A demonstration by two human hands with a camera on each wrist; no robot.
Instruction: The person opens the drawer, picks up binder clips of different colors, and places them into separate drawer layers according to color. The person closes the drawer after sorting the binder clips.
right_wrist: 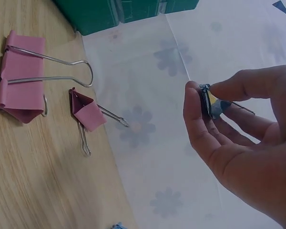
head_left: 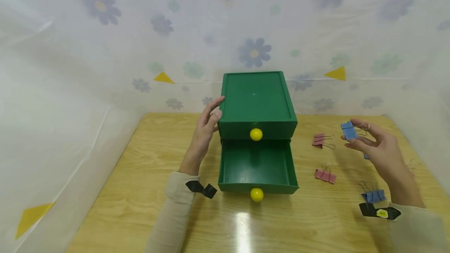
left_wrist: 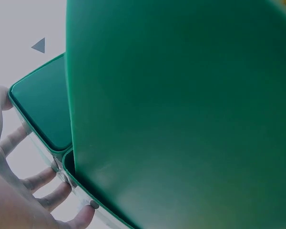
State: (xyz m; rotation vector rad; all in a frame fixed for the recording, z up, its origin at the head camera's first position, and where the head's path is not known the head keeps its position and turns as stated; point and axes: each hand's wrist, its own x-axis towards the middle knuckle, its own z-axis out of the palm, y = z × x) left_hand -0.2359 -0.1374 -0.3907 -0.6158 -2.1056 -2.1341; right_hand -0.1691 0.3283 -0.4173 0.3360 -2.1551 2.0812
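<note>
Head view: my left hand [head_left: 205, 128] rests flat against the drawer box [head_left: 256, 104]; my right hand [head_left: 372, 143] pinches a blue clip [head_left: 349, 130] right of it. Its bottom drawer [head_left: 256, 165] is open, empty; four clips remain outside.

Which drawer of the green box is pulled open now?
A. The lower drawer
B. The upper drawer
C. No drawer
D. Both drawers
A: in the head view the lower drawer stands pulled out and looks bare inside, while the upper drawer sits flush in the green box.
</note>
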